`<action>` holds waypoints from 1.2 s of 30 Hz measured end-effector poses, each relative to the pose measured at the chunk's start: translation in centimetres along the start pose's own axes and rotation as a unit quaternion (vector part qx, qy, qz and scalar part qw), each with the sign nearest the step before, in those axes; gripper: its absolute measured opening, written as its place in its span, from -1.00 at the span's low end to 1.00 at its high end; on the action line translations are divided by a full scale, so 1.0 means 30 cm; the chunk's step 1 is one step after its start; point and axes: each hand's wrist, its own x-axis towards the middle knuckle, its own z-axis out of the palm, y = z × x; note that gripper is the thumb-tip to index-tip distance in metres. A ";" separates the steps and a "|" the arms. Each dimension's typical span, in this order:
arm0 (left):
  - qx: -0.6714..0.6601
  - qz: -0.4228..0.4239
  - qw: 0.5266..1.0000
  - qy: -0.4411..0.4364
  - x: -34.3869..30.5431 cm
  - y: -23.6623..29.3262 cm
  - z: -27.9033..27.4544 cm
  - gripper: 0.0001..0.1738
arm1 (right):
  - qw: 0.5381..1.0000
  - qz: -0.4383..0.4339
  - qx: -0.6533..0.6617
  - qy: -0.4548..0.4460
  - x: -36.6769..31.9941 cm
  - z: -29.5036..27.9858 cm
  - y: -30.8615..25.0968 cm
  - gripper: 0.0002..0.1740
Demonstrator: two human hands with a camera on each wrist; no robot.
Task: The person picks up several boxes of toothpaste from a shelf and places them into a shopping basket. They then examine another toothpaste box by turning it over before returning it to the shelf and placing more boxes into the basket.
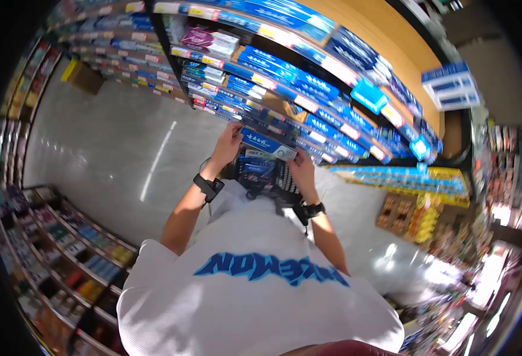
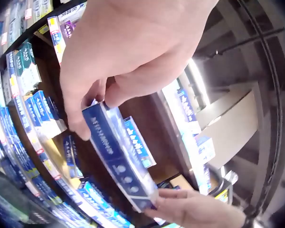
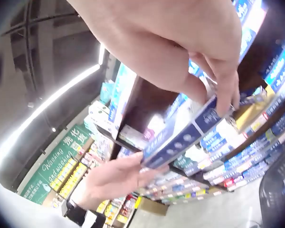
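Note:
A long blue and white toothpaste box (image 1: 266, 144) is held level in front of the body, one end in each hand. My left hand (image 1: 230, 144) pinches its left end between thumb and fingers, close up in the left wrist view. At the opposite end, my right hand (image 1: 302, 173) grips the box the same way. In the right wrist view the blue side of the box (image 3: 180, 142) shows small round pictures. Below the box, a dark shopping basket (image 1: 286, 181) holds blue packages (image 1: 256, 168).
Shelves (image 1: 308, 105) packed with blue toothpaste boxes stand right ahead, with price tags along their edges. Shiny grey floor (image 1: 124, 154) stretches to the left. More stocked shelves (image 1: 65, 255) stand at the lower left. A yellow-edged display (image 1: 409, 181) is on the right.

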 end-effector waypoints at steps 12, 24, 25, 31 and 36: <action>0.065 0.206 0.939 0.269 0.700 -0.506 0.062 -0.27 | 0.994 -0.032 0.101 -0.032 0.627 0.440 0.293 -0.04; 0.331 0.193 0.891 0.242 1.207 -0.663 -0.102 -0.37 | 0.989 0.006 -0.143 0.036 1.161 0.613 0.202 -0.50; 0.357 0.198 0.881 0.240 1.219 -0.670 -0.108 -0.41 | 0.986 0.027 -0.164 0.032 1.188 0.617 0.236 -0.49; 0.448 0.205 0.855 0.165 1.219 -0.711 -0.116 -0.34 | 0.989 -0.054 -0.129 0.047 1.188 0.625 0.309 -0.58; 0.291 0.274 0.879 0.258 1.055 -0.581 -0.136 -0.41 | 0.960 -0.135 -0.177 0.168 1.049 0.584 0.297 -0.65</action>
